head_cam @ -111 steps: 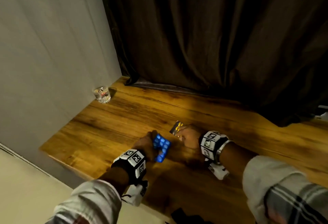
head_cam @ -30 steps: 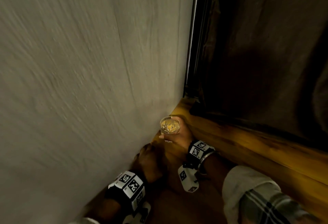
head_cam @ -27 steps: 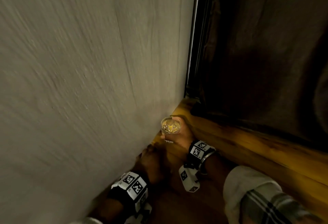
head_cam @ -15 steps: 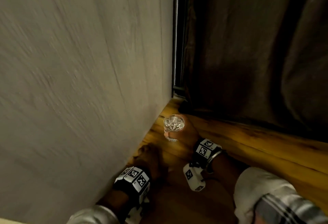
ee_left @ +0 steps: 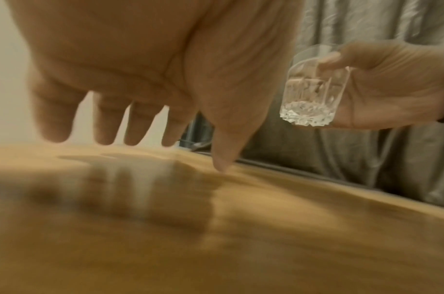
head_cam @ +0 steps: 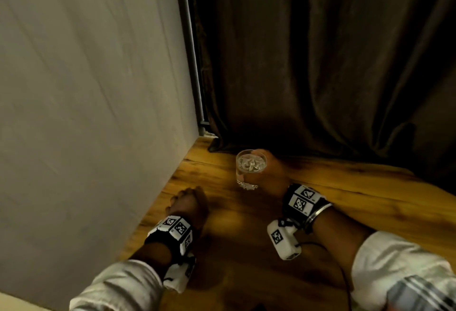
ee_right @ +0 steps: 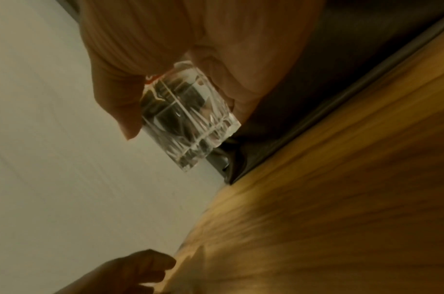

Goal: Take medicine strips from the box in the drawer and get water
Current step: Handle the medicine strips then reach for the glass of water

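My right hand (head_cam: 267, 173) grips a small cut-glass tumbler (head_cam: 250, 170), held above the wooden tabletop (head_cam: 320, 187) near the back corner. The left wrist view shows the tumbler (ee_left: 314, 93) off the wood with fingers curled round it. In the right wrist view the glass (ee_right: 188, 119) sits between thumb and fingers. My left hand (head_cam: 187, 201) hovers low over the table by the wall, its fingers (ee_left: 105, 121) hanging straight and spread, holding nothing. No medicine strips, box or drawer are in view.
A grey wall (head_cam: 86, 88) rises along the table's left edge. Dark brown curtains (head_cam: 320, 51) hang behind the table, their hem on the wood. Bare tabletop stretches to the right and toward me.
3.7 s ago both hands held medicine strips and the glass stood by the wall. Since 1 s ago the right hand has carried the glass slightly right, away from the wall; the left hand stays low.
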